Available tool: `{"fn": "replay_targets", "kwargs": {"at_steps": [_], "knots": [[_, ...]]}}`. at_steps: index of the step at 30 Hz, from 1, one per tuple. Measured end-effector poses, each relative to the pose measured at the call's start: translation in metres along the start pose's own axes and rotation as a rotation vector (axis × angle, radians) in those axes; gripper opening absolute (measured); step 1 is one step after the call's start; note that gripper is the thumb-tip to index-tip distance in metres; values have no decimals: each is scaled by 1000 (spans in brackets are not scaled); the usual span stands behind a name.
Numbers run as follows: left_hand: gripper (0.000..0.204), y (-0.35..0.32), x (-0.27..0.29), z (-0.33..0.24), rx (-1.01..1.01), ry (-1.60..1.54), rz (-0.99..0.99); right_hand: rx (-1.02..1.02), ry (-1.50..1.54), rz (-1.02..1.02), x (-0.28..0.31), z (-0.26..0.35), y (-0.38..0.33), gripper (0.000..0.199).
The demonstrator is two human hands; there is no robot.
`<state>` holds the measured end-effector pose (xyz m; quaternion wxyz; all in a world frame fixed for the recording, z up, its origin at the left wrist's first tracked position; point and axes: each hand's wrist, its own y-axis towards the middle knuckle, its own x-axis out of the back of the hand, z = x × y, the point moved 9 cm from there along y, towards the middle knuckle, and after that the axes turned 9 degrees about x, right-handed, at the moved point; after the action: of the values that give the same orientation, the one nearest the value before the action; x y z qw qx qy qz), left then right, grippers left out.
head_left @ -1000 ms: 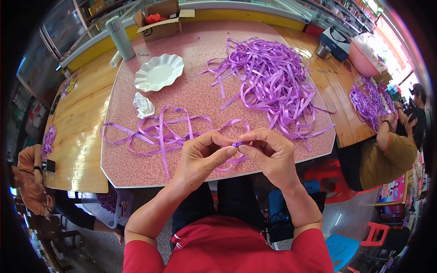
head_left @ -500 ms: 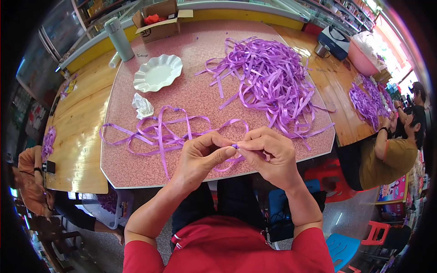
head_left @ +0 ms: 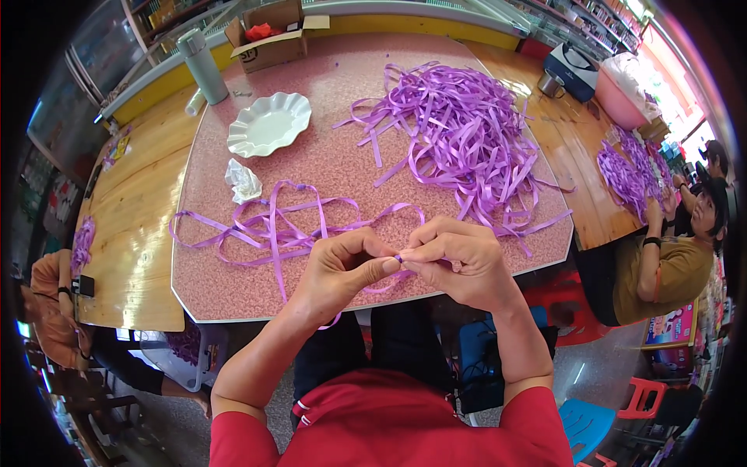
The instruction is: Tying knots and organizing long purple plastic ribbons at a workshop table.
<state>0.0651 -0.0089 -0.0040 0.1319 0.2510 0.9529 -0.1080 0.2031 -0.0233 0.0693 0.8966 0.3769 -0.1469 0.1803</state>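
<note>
Both hands meet over the near edge of the pink speckled table (head_left: 233,288). My left hand (head_left: 346,265) pinches a purple ribbon (head_left: 399,258) between thumb and forefinger. From the other side, my right hand (head_left: 459,261) pinches the same ribbon, fingertips almost touching the left ones. A tiny dark purple bit shows between them; whether it is a knot or a fastening I cannot tell. Lengths of purple ribbon (head_left: 275,233) lie in loose loops beyond my left hand. A large tangled heap of purple ribbons (head_left: 467,140) covers the table's far right.
A white scalloped dish (head_left: 268,126) and crumpled white tissue (head_left: 243,182) lie at left. Behind them stand a pale green flask (head_left: 204,68) and an open cardboard box (head_left: 272,47). People sit at wooden side tables (head_left: 140,218) with more ribbons. Red and blue stools stand at right.
Both hands have shifted slightly down and left, still pinching the ribbon. A ribbon loop now hangs below my left wrist, past the table edge. The person at right has raised their head.
</note>
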Motion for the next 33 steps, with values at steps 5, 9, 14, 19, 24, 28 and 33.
{"fn": "replay_targets", "kwargs": {"at_steps": [5, 9, 14, 19, 24, 28, 33], "knots": [[10, -11, -7, -31, -329, 554, -165, -96, 56, -6, -4, -13, -4, 15], [13, -14, -10, -37, -464, 689, -184, -173, 147, -13, -7, -26, -7, 14], [11, -7, -7, -35, -410, 522, -167, -345, 561, -155, -12, -42, -17, 16], [10, -10, -8, -37, -380, 483, -145, -399, 460, -196, -9, -36, -23, 19], [10, -6, -3, -26, -310, 391, -131, -251, 347, -222, -9, -27, -20, 18], [11, -3, -2, -19, -334, 199, -120, -109, 241, -259, -7, -20, -18, 17], [11, -6, -4, -21, -421, 134, -137, 58, 108, -291, -6, -12, -16, 16]]}}
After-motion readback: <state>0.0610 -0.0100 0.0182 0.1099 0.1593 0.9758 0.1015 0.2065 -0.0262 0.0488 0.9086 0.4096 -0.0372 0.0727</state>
